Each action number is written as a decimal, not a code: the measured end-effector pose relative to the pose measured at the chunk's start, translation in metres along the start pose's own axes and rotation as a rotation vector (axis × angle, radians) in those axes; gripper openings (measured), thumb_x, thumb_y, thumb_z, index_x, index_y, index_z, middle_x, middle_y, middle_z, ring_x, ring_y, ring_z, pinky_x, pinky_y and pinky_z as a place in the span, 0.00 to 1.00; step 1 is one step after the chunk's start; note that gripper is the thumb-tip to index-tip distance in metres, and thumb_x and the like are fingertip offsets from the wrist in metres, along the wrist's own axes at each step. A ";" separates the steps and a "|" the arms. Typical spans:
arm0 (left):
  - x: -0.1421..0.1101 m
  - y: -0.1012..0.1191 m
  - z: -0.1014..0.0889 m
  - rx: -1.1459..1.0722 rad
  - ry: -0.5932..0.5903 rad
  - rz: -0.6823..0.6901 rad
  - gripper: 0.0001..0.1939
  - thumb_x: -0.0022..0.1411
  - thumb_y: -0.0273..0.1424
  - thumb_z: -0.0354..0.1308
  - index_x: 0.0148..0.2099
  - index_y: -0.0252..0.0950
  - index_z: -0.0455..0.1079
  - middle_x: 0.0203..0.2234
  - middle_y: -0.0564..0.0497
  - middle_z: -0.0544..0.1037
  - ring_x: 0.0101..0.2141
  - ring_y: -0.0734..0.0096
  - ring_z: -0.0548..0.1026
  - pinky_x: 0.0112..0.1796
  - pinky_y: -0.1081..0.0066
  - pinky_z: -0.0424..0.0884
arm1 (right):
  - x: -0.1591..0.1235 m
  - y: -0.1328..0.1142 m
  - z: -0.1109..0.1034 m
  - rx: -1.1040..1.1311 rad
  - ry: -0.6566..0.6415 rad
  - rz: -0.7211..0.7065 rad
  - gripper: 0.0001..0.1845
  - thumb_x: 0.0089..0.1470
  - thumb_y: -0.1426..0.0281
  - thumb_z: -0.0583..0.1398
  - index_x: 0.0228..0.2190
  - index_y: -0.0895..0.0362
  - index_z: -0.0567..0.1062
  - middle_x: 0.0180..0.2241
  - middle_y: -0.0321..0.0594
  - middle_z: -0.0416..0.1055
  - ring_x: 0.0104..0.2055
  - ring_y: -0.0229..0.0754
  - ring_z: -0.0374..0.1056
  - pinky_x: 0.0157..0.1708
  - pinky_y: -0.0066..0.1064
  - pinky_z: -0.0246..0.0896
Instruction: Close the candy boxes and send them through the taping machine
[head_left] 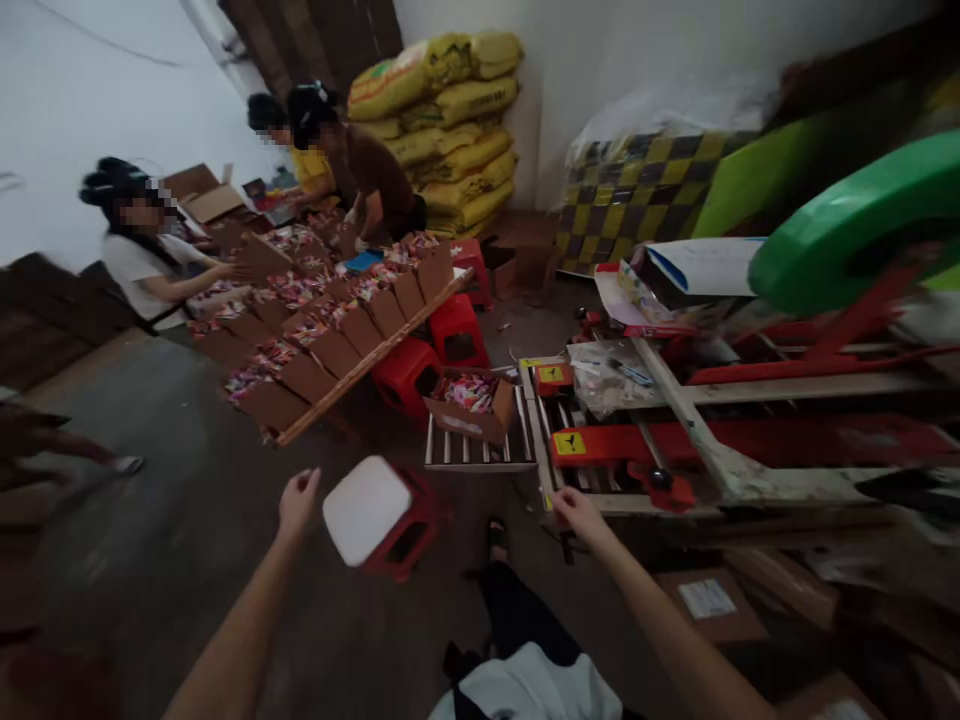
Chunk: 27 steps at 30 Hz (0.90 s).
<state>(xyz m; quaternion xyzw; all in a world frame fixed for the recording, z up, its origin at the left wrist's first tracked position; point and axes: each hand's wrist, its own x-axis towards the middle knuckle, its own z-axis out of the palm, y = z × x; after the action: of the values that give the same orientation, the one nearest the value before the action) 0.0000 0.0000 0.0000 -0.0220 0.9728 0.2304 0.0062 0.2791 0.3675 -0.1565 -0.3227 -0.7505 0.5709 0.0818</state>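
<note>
Both grips, left hand (298,503) and right hand (579,514), are half-open, seemingly empty. An open brown cardboard box (471,423) rests on silver metal rollers (448,447), presumably for sliding.

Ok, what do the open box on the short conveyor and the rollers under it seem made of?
Box: likely cardboard, matt, going by its plain brown, flat walls. Rollers: probably smooth bare metal, from their silvery glints, though blur leaves the finish open.

Long table (362,376) with a wooden rim, rows of open, filled cardboard boxes (339,357) reaching its near edge, blue item (364,261) among them, short roller conveyor (487,455), one open, packet-filled carton (471,421) towards its far edge.
</note>
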 end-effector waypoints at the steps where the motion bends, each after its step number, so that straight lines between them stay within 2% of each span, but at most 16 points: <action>1: 0.028 0.028 0.012 -0.031 -0.009 0.088 0.20 0.63 0.40 0.48 0.46 0.27 0.67 0.39 0.43 0.76 0.37 0.64 0.75 0.36 0.69 0.70 | 0.025 -0.012 -0.002 0.019 0.035 -0.024 0.31 0.48 0.38 0.50 0.19 0.55 0.62 0.16 0.34 0.64 0.19 0.37 0.63 0.22 0.29 0.60; 3: 0.070 0.081 0.044 -0.080 -0.051 0.261 0.24 0.60 0.45 0.51 0.47 0.29 0.67 0.41 0.44 0.75 0.37 0.66 0.75 0.38 0.69 0.71 | 0.077 -0.039 -0.005 0.026 0.085 -0.073 0.33 0.46 0.36 0.48 0.20 0.54 0.62 0.17 0.36 0.65 0.20 0.38 0.63 0.23 0.30 0.60; 5: 0.093 0.126 0.082 -0.106 -0.138 0.423 0.26 0.54 0.47 0.59 0.47 0.33 0.69 0.44 0.45 0.73 0.40 0.66 0.73 0.42 0.68 0.70 | 0.126 -0.066 0.000 -0.008 0.090 -0.119 0.33 0.48 0.38 0.47 0.23 0.56 0.65 0.21 0.38 0.68 0.24 0.39 0.65 0.27 0.31 0.62; 8: 0.108 0.176 0.130 -0.011 -0.407 0.798 0.35 0.40 0.46 0.70 0.50 0.37 0.68 0.47 0.45 0.71 0.47 0.59 0.70 0.49 0.62 0.67 | 0.179 -0.099 0.020 -0.114 -0.026 -0.181 0.30 0.46 0.43 0.56 0.32 0.58 0.71 0.30 0.41 0.73 0.33 0.41 0.69 0.35 0.31 0.63; 10: 0.110 0.198 0.150 0.149 -0.632 1.036 0.42 0.34 0.45 0.73 0.52 0.37 0.66 0.47 0.43 0.70 0.49 0.55 0.68 0.51 0.59 0.65 | 0.197 -0.112 0.037 -0.209 -0.134 -0.204 0.31 0.36 0.48 0.66 0.36 0.59 0.73 0.34 0.42 0.74 0.39 0.44 0.69 0.41 0.32 0.62; 11: 0.111 0.207 0.158 0.239 -0.715 1.093 0.42 0.35 0.46 0.72 0.52 0.36 0.66 0.47 0.42 0.70 0.49 0.54 0.68 0.51 0.59 0.64 | 0.201 -0.116 0.045 -0.259 -0.175 -0.207 0.33 0.31 0.51 0.70 0.37 0.59 0.74 0.36 0.43 0.74 0.41 0.46 0.68 0.43 0.34 0.62; 13: 0.114 0.221 0.169 0.375 -0.801 1.081 0.36 0.43 0.48 0.68 0.52 0.37 0.66 0.47 0.43 0.71 0.49 0.56 0.69 0.50 0.63 0.65 | 0.205 -0.119 0.054 -0.346 -0.217 -0.195 0.33 0.29 0.56 0.72 0.38 0.60 0.75 0.38 0.45 0.74 0.45 0.50 0.67 0.46 0.36 0.60; 16: 0.121 0.237 0.186 0.469 -0.810 0.985 0.22 0.57 0.48 0.58 0.48 0.39 0.69 0.44 0.46 0.74 0.47 0.61 0.71 0.46 0.69 0.66 | 0.213 -0.121 0.056 -0.423 -0.221 -0.142 0.21 0.41 0.60 0.69 0.37 0.57 0.76 0.38 0.43 0.75 0.44 0.47 0.68 0.44 0.33 0.60; 18: 0.124 0.245 0.198 0.515 -0.797 0.917 0.20 0.59 0.48 0.55 0.45 0.40 0.70 0.40 0.47 0.76 0.44 0.62 0.73 0.43 0.70 0.67 | 0.218 -0.122 0.056 -0.457 -0.182 -0.073 0.12 0.47 0.61 0.65 0.34 0.54 0.77 0.34 0.40 0.76 0.40 0.45 0.70 0.40 0.31 0.61; 20: 0.125 0.252 0.209 0.569 -0.766 0.840 0.21 0.59 0.50 0.54 0.44 0.39 0.71 0.39 0.46 0.77 0.43 0.60 0.74 0.41 0.69 0.67 | 0.217 -0.125 0.061 -0.491 -0.091 0.012 0.10 0.50 0.63 0.63 0.34 0.55 0.76 0.33 0.42 0.76 0.39 0.46 0.70 0.40 0.33 0.61; 22: 0.124 0.257 0.217 0.612 -0.739 0.777 0.22 0.58 0.51 0.54 0.43 0.39 0.71 0.39 0.45 0.78 0.43 0.58 0.75 0.40 0.68 0.68 | 0.206 -0.130 0.076 -0.521 0.029 0.079 0.15 0.52 0.67 0.61 0.43 0.57 0.73 0.42 0.49 0.73 0.47 0.51 0.68 0.47 0.40 0.59; 25: 0.126 0.265 0.225 0.661 -0.734 0.724 0.23 0.55 0.52 0.55 0.42 0.39 0.72 0.39 0.43 0.78 0.43 0.57 0.75 0.39 0.67 0.68 | 0.181 -0.134 0.114 -0.533 0.246 0.090 0.30 0.55 0.68 0.58 0.57 0.62 0.59 0.61 0.58 0.55 0.63 0.57 0.50 0.58 0.51 0.45; 27: 0.127 0.270 0.227 0.692 -0.739 0.704 0.24 0.53 0.52 0.57 0.41 0.38 0.72 0.38 0.43 0.78 0.42 0.55 0.76 0.38 0.66 0.69 | 0.172 -0.134 0.143 -0.511 0.357 0.086 0.35 0.57 0.63 0.54 0.62 0.63 0.51 0.64 0.57 0.45 0.66 0.57 0.41 0.60 0.55 0.39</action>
<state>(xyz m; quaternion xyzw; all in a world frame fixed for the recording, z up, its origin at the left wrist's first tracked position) -0.1390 0.3377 -0.0851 0.3849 0.8737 -0.1180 0.2732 0.0228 0.3335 -0.1244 -0.4594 -0.8291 0.3012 0.1043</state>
